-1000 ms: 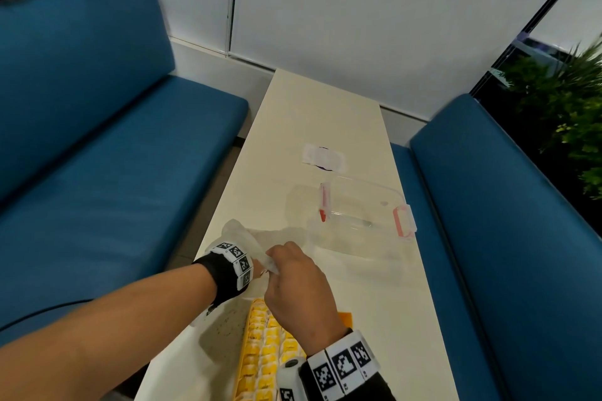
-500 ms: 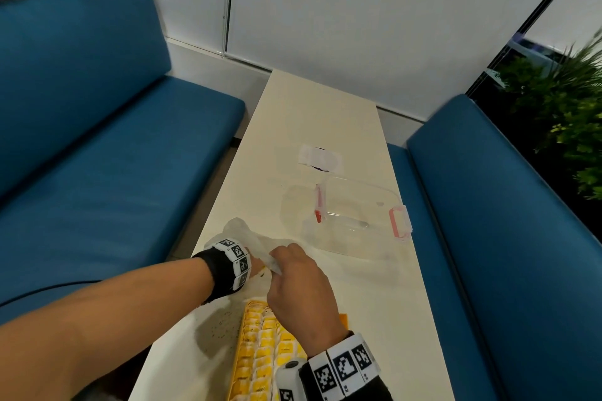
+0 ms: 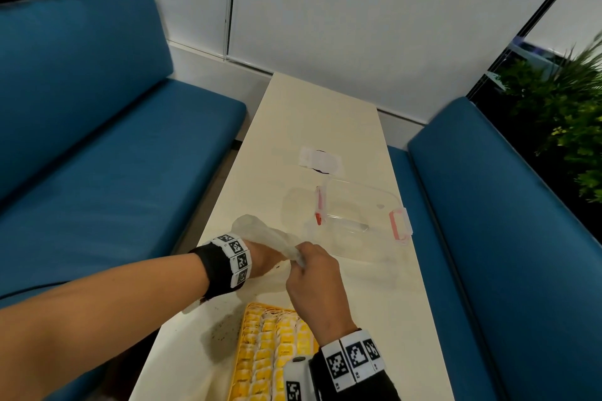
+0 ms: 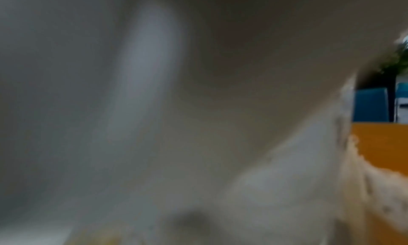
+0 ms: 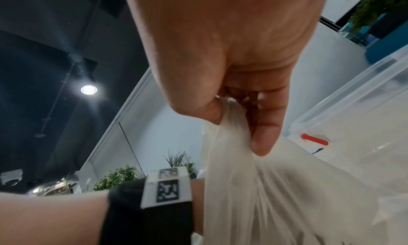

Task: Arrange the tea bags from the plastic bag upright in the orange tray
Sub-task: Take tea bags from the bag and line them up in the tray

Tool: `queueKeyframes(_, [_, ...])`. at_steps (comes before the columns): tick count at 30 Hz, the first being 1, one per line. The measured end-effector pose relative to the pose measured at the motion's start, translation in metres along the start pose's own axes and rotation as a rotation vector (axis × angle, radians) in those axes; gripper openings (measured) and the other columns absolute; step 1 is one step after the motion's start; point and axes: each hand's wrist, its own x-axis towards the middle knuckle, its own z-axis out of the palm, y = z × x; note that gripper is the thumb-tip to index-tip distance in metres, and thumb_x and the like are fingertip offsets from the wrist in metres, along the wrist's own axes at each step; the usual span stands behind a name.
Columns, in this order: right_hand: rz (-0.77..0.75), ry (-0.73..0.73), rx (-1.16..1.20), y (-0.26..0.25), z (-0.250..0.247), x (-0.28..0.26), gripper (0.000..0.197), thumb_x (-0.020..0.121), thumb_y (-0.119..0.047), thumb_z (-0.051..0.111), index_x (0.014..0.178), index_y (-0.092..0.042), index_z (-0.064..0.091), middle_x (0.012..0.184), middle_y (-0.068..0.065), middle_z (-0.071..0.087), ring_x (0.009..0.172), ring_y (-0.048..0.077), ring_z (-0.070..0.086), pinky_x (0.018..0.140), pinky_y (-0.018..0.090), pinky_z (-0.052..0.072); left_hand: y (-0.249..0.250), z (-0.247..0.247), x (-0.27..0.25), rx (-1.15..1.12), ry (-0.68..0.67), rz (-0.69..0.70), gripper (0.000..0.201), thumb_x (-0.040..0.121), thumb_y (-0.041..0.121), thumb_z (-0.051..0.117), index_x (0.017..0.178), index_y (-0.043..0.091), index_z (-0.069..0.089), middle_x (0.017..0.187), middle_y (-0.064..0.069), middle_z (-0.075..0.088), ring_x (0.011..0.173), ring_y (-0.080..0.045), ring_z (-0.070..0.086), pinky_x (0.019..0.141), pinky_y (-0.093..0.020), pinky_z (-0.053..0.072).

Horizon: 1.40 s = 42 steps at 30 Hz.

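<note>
A thin translucent plastic bag [image 3: 260, 231] lies crumpled on the cream table, just beyond the orange tray [image 3: 257, 305]. Rows of yellow tea bags [image 3: 280, 345] stand in the tray. My left hand [image 3: 265, 259] is pushed into the bag's mouth; the film hides its fingers. In the left wrist view only blurred bag film [image 4: 154, 109] and the orange tray wall [image 4: 382, 144] show. My right hand [image 3: 301, 255] pinches the bag's rim between thumb and fingers. The right wrist view shows that pinch [image 5: 234, 116] on the bag [image 5: 264, 187].
A clear plastic box [image 3: 358, 221] with pink latches sits on the table beyond the hands, also seen in the right wrist view [image 5: 353, 109]. A white patch [image 3: 319, 159] lies farther back. Blue benches [image 3: 97, 172] flank the narrow table on both sides.
My right hand has drawn the bag's rim slightly to the right. The left wrist stays at the bag's mouth.
</note>
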Motion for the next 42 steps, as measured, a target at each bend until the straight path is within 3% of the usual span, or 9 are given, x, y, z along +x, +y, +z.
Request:
queueKeyframes(5, [0.084, 0.048, 0.036, 0.011, -0.004, 0.014, 0.018, 0.093, -0.008, 0.049, 0.094, -0.014, 0.066, 0.086, 0.001, 0.064, 0.078, 0.016, 0.056, 0.057, 0.013, 0.033, 0.001, -0.009, -0.004, 0.006, 0.039, 0.028, 0.041, 0.102, 0.011, 0.045, 0.143, 0.016, 0.049, 0.094, 0.009, 0.044, 0.097, -0.013, 0.041, 0.083, -0.027, 0.032])
queueKeyframes(10, [0.148, 0.051, 0.085, 0.016, -0.002, 0.027, 0.018, 0.093, -0.012, 0.049, 0.079, -0.018, 0.059, 0.075, 0.001, 0.062, 0.069, 0.021, 0.061, 0.060, 0.034, 0.053, -0.011, -0.011, -0.006, -0.278, 0.168, 0.066, 0.028, 0.091, 0.005, 0.058, 0.115, 0.018, 0.066, 0.099, 0.002, 0.066, 0.090, -0.017, 0.066, 0.082, -0.035, 0.057])
queueKeyframes(15, [0.216, 0.051, 0.108, 0.024, 0.001, 0.034, 0.016, 0.092, -0.012, 0.049, 0.081, -0.016, 0.060, 0.076, 0.002, 0.063, 0.069, 0.026, 0.066, 0.064, 0.046, 0.059, -0.015, -0.024, -0.021, -0.586, 0.326, 0.066, 0.018, 0.093, 0.008, 0.059, 0.099, 0.025, 0.063, 0.103, -0.003, 0.068, 0.080, -0.004, 0.067, 0.071, -0.021, 0.056])
queueKeyframes(21, [0.281, 0.040, 0.172, 0.026, -0.001, 0.038, 0.017, 0.092, -0.010, 0.049, 0.080, -0.011, 0.061, 0.077, 0.008, 0.065, 0.060, 0.026, 0.069, 0.057, 0.047, 0.059, -0.016, -0.020, -0.038, -0.952, 0.491, 0.060, 0.014, 0.091, 0.016, 0.071, 0.101, 0.025, 0.071, 0.110, 0.006, 0.070, 0.099, -0.014, 0.068, 0.090, -0.034, 0.055])
queueKeyframes(28, [0.300, -0.028, 0.176, 0.036, 0.001, 0.035, 0.012, 0.088, -0.013, 0.050, 0.081, -0.014, 0.059, 0.080, 0.004, 0.065, 0.070, 0.028, 0.067, 0.064, 0.049, 0.059, 0.001, -0.016, -0.054, -1.647, 0.429, 0.008, 0.017, 0.097, 0.004, 0.061, 0.112, 0.010, 0.067, 0.102, -0.013, 0.071, 0.089, -0.026, 0.068, 0.078, -0.038, 0.055])
queueKeyframes(30, [0.299, -0.071, 0.174, 0.037, -0.002, 0.030, 0.005, 0.087, -0.019, 0.054, 0.089, -0.018, 0.059, 0.089, 0.001, 0.064, 0.077, 0.024, 0.067, 0.072, 0.046, 0.059, 0.006, -0.013, -0.057, -1.757, 0.415, 0.006, 0.017, 0.097, 0.004, 0.061, 0.112, 0.010, 0.067, 0.104, -0.013, 0.069, 0.089, -0.025, 0.068, 0.076, -0.035, 0.056])
queueKeyframes(34, [0.153, 0.023, 0.052, 0.037, -0.015, 0.008, 0.049, 0.086, -0.026, 0.068, 0.131, -0.026, 0.048, 0.126, -0.008, 0.041, 0.107, 0.008, 0.052, 0.085, 0.022, 0.044, 0.012, -0.008, -0.067, -1.902, 0.372, 0.032, 0.019, 0.098, 0.008, 0.060, 0.116, 0.009, 0.065, 0.107, -0.019, 0.070, 0.098, -0.029, 0.070, 0.079, -0.037, 0.056])
queueKeyframes(38, [-0.055, 0.074, 0.168, 0.020, -0.026, -0.022, 0.056, 0.080, -0.023, 0.074, 0.127, -0.037, 0.048, 0.119, -0.024, 0.040, 0.102, -0.001, 0.054, 0.072, 0.015, 0.046, 0.019, -0.005, -0.078, -2.049, 0.295, 0.087, 0.026, 0.097, 0.010, 0.060, 0.122, 0.005, 0.062, 0.105, -0.022, 0.069, 0.094, -0.028, 0.069, 0.070, -0.032, 0.062])
queueKeyframes(42, [0.064, -0.110, 0.341, 0.011, -0.019, -0.034, 0.059, 0.074, -0.026, 0.080, 0.122, -0.043, 0.051, 0.118, -0.026, 0.054, 0.091, 0.002, 0.064, 0.068, 0.018, 0.050, 0.028, 0.001, -0.083, -2.139, 0.213, 0.117, 0.032, 0.091, 0.012, 0.064, 0.122, 0.006, 0.064, 0.110, -0.021, 0.065, 0.095, -0.029, 0.065, 0.074, -0.029, 0.062])
